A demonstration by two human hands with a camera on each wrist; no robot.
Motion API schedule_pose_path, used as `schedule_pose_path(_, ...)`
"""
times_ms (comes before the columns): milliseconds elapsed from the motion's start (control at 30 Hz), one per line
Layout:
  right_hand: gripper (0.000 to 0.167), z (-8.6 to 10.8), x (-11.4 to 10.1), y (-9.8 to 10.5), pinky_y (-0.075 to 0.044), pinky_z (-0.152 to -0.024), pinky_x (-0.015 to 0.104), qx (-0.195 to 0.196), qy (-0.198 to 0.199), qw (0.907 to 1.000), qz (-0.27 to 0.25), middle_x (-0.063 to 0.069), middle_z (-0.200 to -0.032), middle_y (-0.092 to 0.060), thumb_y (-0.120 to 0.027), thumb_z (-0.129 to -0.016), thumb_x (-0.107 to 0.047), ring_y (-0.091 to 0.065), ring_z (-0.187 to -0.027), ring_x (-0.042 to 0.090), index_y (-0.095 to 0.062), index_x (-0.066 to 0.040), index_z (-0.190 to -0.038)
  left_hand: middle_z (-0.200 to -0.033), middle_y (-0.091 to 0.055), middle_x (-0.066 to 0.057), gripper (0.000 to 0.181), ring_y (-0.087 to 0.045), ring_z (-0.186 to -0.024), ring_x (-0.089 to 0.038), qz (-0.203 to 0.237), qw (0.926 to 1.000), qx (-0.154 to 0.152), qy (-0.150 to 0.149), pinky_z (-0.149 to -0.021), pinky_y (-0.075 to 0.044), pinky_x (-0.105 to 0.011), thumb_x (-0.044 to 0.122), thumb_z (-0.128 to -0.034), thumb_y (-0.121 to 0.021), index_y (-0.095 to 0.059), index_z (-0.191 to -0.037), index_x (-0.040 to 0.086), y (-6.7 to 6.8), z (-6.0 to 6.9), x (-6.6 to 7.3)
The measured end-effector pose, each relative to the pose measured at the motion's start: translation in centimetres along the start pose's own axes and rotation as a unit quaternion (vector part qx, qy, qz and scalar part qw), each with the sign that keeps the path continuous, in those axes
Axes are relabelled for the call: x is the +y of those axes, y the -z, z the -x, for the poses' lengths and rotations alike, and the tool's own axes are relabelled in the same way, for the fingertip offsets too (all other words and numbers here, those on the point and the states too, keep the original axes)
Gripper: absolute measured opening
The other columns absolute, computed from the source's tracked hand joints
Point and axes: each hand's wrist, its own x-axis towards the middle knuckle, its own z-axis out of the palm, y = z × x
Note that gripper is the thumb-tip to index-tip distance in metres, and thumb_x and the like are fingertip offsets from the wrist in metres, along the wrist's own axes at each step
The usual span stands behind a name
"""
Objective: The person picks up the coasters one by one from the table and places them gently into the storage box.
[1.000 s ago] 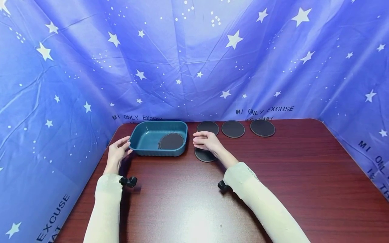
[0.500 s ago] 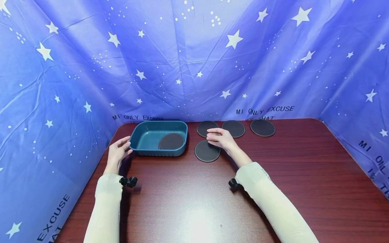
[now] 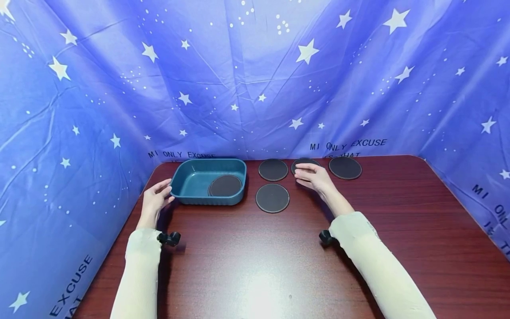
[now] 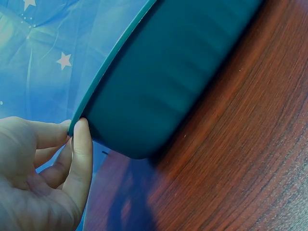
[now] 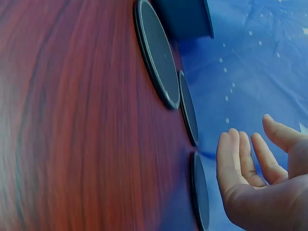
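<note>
The left hand (image 3: 154, 203) pinches the left end of a teal rectangular bin (image 3: 211, 200); in the left wrist view, thumb and fingers of that hand (image 4: 53, 173) meet at the rim of the bin (image 4: 139, 86). Inside the bin, at its right side, lies a dark round disc (image 3: 225, 185). Over the middle disc of the back row (image 3: 306, 162) hovers the right hand (image 3: 318, 179), fingers bent slightly and holding nothing. The right wrist view shows this hand (image 5: 262, 183) with thumb and fingers apart, beside a dark disc (image 5: 201, 192).
A dark disc (image 3: 272, 170) lies at the back, right of the bin, with another disc (image 3: 272, 198) in front of it. Farther right is one more disc (image 3: 345, 168). A starry blue curtain (image 3: 239, 66) stands behind and beside the wooden table (image 3: 223, 257).
The right hand has moved rightward, from above the front disc to the middle disc of the back row, uncovering the front disc. The left hand and bin have stayed in place.
</note>
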Motion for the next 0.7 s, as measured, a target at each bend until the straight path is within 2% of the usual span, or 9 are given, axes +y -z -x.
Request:
schedule_pose_path(67,0.054,0.2,-0.2,0.8,-0.053,-0.102,0.035,0.006,0.002,1.0000,-0.006,-0.012,-0.089,-0.070,-0.060,-0.099,-0.004,-0.070,-0.088,0.003,-0.038,0.011,-0.145,-0.098,-0.059,0.017,0.049,-0.063,-0.084,0.006,0.003,1.0000,0.001,0.001,-0.068,-0.057,-0.012,0.006,-0.1010,-0.055,-0.044,-0.149,0.001,0.0,-0.1,0.0)
schedule_pose_path(167,0.043,0.7,-0.5,2.0,-0.055,-0.099,0.031,0.020,0.005,0.9996,-0.020,-0.012,-0.089,-0.071,-0.061,-0.098,-0.004,-0.071,-0.087,0.003,-0.049,0.005,-0.138,-0.099,-0.060,0.017,0.049,-0.063,-0.084,0.007,0.002,1.0000,0.001,0.001,-0.068,-0.057,-0.012,0.006,-0.1009,-0.055,-0.044,-0.149,0.001,0.1,-0.1,-0.1)
schedule_pose_path(300,0.024,1.3,-0.8,3.5,-0.057,-0.096,0.027,0.040,0.010,0.9983,-0.042,-0.011,-0.089,-0.072,-0.065,-0.095,-0.003,-0.070,-0.088,0.003,-0.063,-0.009,-0.118,-0.099,-0.060,0.017,0.049,-0.063,-0.083,0.007,0.000,1.0000,0.002,0.000,-0.069,-0.057,-0.012,0.006,-0.1010,-0.055,-0.044,-0.149,0.001,0.1,0.0,0.0)
schedule_pose_path(367,0.020,1.5,-0.8,4.1,-0.057,-0.095,0.026,0.052,0.014,0.9976,-0.045,-0.010,-0.090,-0.072,-0.066,-0.094,-0.003,-0.070,-0.088,0.002,-0.066,-0.014,-0.112,-0.098,-0.060,0.017,0.049,-0.063,-0.084,0.007,-0.001,1.0000,0.003,0.001,-0.069,-0.057,-0.012,0.006,-0.1010,-0.055,-0.044,-0.148,0.001,0.0,0.1,0.1)
schedule_pose_path(500,0.026,1.9,-0.9,5.5,-0.057,-0.093,0.022,0.081,0.025,0.9957,-0.037,-0.011,-0.096,-0.070,-0.066,-0.094,-0.003,-0.068,-0.088,-0.002,-0.063,-0.009,-0.119,-0.101,-0.060,0.016,0.049,-0.063,-0.085,0.006,-0.006,1.0000,0.004,-0.002,-0.069,-0.057,-0.012,0.006,-0.1011,-0.054,-0.044,-0.148,0.001,0.0,0.1,0.1)
schedule_pose_path(600,0.041,2.1,-1.0,6.4,-0.057,-0.088,0.015,0.110,0.036,0.9931,-0.020,-0.014,-0.103,-0.064,-0.068,-0.094,-0.006,-0.065,-0.087,-0.007,-0.056,0.000,-0.132,-0.103,-0.060,0.016,0.048,-0.062,-0.085,0.006,-0.008,0.9999,0.004,-0.006,-0.068,-0.057,-0.011,0.005,-0.1013,-0.054,-0.045,-0.148,0.001,0.0,0.0,0.0)
schedule_pose_path(700,0.046,2.1,-1.2,7.1,-0.055,-0.083,0.009,0.150,0.049,0.9873,0.015,-0.015,-0.105,-0.060,-0.070,-0.093,-0.010,-0.061,-0.086,-0.011,-0.056,0.000,-0.136,-0.101,-0.059,0.015,0.047,-0.061,-0.085,0.005,-0.006,0.9999,0.002,-0.010,-0.067,-0.057,-0.012,0.005,-0.1012,-0.054,-0.045,-0.148,0.000,-0.1,0.0,0.0)
